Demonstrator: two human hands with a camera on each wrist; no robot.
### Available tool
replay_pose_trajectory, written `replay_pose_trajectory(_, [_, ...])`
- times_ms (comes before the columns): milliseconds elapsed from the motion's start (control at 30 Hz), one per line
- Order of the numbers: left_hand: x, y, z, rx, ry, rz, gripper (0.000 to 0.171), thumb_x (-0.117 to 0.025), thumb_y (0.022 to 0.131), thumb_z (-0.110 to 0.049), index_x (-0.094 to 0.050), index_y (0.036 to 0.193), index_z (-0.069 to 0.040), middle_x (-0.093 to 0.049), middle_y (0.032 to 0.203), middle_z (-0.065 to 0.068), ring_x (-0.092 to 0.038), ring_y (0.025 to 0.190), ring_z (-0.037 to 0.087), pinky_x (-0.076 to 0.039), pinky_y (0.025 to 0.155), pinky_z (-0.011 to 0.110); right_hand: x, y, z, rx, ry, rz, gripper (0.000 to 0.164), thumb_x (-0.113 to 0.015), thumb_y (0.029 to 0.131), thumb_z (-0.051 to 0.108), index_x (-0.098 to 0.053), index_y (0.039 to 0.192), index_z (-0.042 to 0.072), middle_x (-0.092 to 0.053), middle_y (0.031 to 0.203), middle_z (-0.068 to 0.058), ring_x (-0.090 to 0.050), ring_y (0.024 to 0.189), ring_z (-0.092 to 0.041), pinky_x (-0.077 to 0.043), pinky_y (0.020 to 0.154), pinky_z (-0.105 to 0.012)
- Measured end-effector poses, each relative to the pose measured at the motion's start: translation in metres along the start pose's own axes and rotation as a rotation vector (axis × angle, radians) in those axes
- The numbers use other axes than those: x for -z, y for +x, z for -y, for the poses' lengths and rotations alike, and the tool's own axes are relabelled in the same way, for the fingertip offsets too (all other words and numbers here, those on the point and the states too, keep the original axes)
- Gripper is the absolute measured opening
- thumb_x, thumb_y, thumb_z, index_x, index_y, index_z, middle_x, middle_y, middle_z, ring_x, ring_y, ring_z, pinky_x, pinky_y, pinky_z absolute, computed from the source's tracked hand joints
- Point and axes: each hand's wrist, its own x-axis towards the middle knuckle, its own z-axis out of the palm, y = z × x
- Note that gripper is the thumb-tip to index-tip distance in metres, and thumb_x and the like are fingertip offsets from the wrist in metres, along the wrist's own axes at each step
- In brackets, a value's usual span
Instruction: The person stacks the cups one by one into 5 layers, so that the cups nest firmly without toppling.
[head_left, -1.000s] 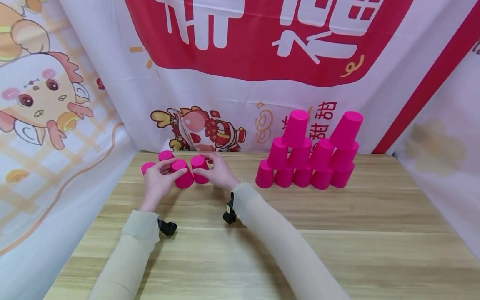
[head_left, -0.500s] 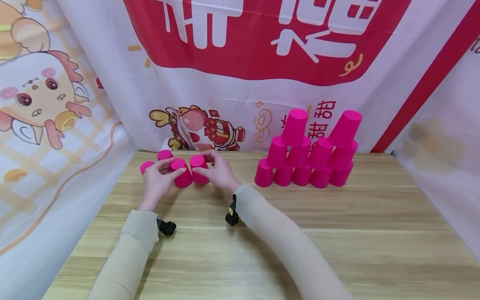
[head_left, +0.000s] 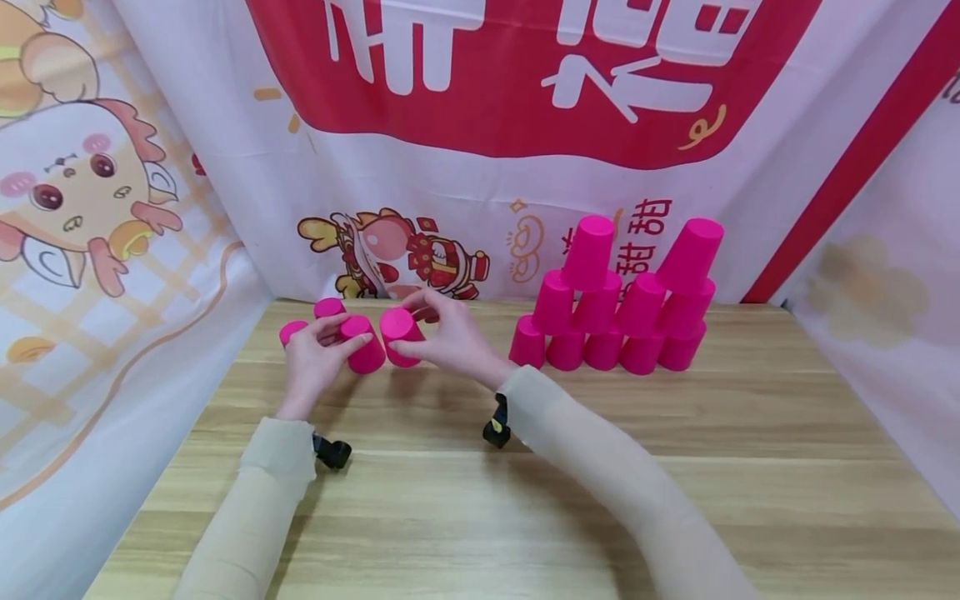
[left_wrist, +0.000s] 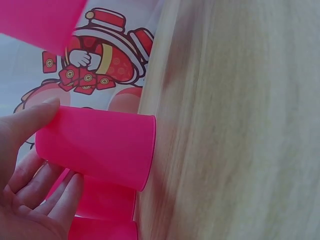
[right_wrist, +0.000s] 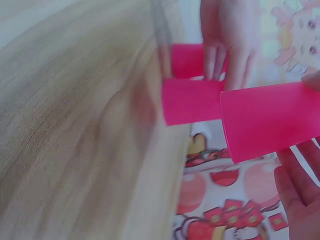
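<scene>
My left hand (head_left: 310, 367) pinches an upside-down pink cup (head_left: 365, 357) on the table, thumb near its base and fingers behind. In the left wrist view this cup (left_wrist: 97, 145) has its rim at the tabletop. My right hand (head_left: 456, 340) holds another upside-down pink cup (head_left: 399, 333) just to the right, between thumb and fingers. Seen from the right wrist, that cup (right_wrist: 272, 120) is raised off the table, its rim apart from the wood. Two more pink cups, one at the far left (head_left: 292, 333) and one farther back (head_left: 328, 308), are partly hidden by my left hand.
On the right, pink cups (head_left: 642, 350) stand upside down in a tiered stack, with two single cups (head_left: 588, 254) on top. A printed cloth (head_left: 480, 225) hangs along the back edge of the wooden table (head_left: 420, 500). More cloth hangs at both sides.
My right hand has lifted its cup and shifted slightly right, widening the gap to the left hand's cup; the right forearm has swung right. My left hand stays in place.
</scene>
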Motion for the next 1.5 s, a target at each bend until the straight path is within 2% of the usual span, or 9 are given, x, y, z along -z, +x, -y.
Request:
replay_pose_trajectory(233, [0.0,-0.001,-0.002,0.008,-0.005,0.0,0.07,-0.086,0.083,-0.04,-0.063,0.138,-0.006,-0.066,0.13,0.014,-0.063,0.116,0.028,-0.052,0.1,0.041,0.019,-0.017,0.018,0.08,-0.036,0.034,0.049,-0.089,0.08,0.032,-0.063,0.12,0.019,-0.067,0.111,0.012,-0.061,0.104,-0.005,-0.051,0.093,-0.026])
replay_pose_trajectory(533, [0.001,-0.001,-0.002,0.015,-0.021,-0.003,0.069,-0.087,0.082,-0.037,-0.063,0.138,-0.005,-0.066,0.129,0.014,-0.063,0.116,0.027,-0.052,0.1,0.04,0.043,-0.039,0.03,0.063,-0.042,0.063,0.052,-0.089,0.08,0.033,-0.065,0.125,0.024,-0.066,0.113,0.014,-0.061,0.103,-0.007,-0.054,0.089,-0.032])
replay_pose_trajectory(800, [0.0,-0.001,0.0,0.02,-0.018,0.005,0.068,-0.087,0.082,-0.038,-0.064,0.138,-0.007,-0.066,0.129,0.013,-0.063,0.116,0.026,-0.052,0.099,0.038,0.065,-0.062,0.029,0.102,-0.039,0.018,0.052,-0.09,0.078,0.032,-0.067,0.124,0.024,-0.067,0.112,0.015,-0.062,0.102,-0.007,-0.054,0.089,-0.036])
replay_pose_trajectory(1000, [0.0,0.0,0.0,0.004,-0.023,-0.004,0.067,-0.087,0.082,-0.037,-0.064,0.137,-0.005,-0.067,0.128,0.014,-0.064,0.115,0.027,-0.053,0.098,0.038,0.084,-0.08,0.025,0.14,-0.035,-0.007,0.053,-0.09,0.079,0.031,-0.067,0.125,0.02,-0.068,0.114,0.013,-0.063,0.104,-0.01,-0.053,0.087,-0.043])
replay_pose_trajectory(1200, [0.001,0.0,0.0,0.01,-0.014,-0.003,0.068,-0.087,0.082,-0.039,-0.064,0.138,-0.006,-0.066,0.129,0.014,-0.064,0.116,0.027,-0.053,0.099,0.038,0.1,-0.096,0.017,0.098,-0.034,-0.037,0.053,-0.091,0.078,0.026,-0.066,0.124,0.02,-0.067,0.115,0.01,-0.063,0.103,-0.012,-0.056,0.087,-0.04])
replay_pose_trajectory(1367, [0.001,-0.001,-0.001,0.018,-0.013,0.004,0.068,-0.087,0.082,-0.038,-0.063,0.138,-0.007,-0.066,0.129,0.013,-0.064,0.116,0.026,-0.053,0.099,0.038,0.117,-0.111,0.014,0.078,-0.003,-0.079,0.055,-0.091,0.078,0.022,-0.066,0.126,0.02,-0.066,0.119,0.008,-0.063,0.104,-0.017,-0.06,0.082,-0.046])
replay_pose_trajectory(1500, [0.001,-0.001,-0.002,0.018,-0.013,0.006,0.067,-0.087,0.083,-0.037,-0.063,0.138,-0.006,-0.066,0.129,0.013,-0.064,0.116,0.026,-0.053,0.099,0.038,0.134,-0.121,0.013,0.081,-0.011,-0.15,0.055,-0.09,0.078,0.018,-0.065,0.128,0.02,-0.066,0.121,0.008,-0.062,0.107,-0.017,-0.058,0.083,-0.052])
